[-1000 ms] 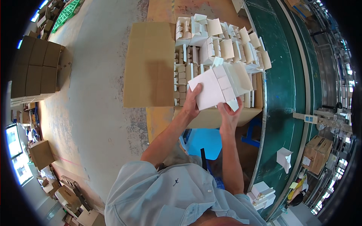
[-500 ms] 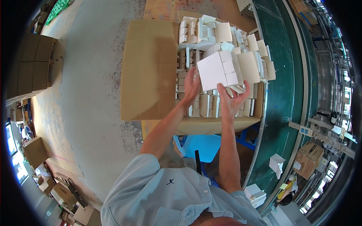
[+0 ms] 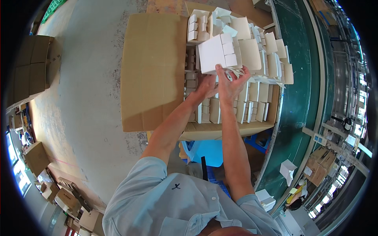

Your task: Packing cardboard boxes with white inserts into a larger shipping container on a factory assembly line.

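Likely light and crushable, the box (image 3: pixel 212 55) was edge-pinched by the right hand (image 3: pixel 230 87), beyond the left hand (image 3: pixel 205 87), whose hold was hidden.

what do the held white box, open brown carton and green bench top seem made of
Held white box: likely thin card, matte, by crisp folds. Open brown carton: probably cardboard, by stiff, dull tan flap. Green bench top: smooth, scuffed; painted or rubber, unclear.

My left hand's (image 3: pixel 205 87) fingertips are hidden by my right hand (image 3: pixel 229 87); I cannot tell what they touch. The white carton (image 3: pixel 212 55) I grip conceals its own underside. The upper edge crops a green plastic piece (image 3: pixel 52 11), too little showing to identify.
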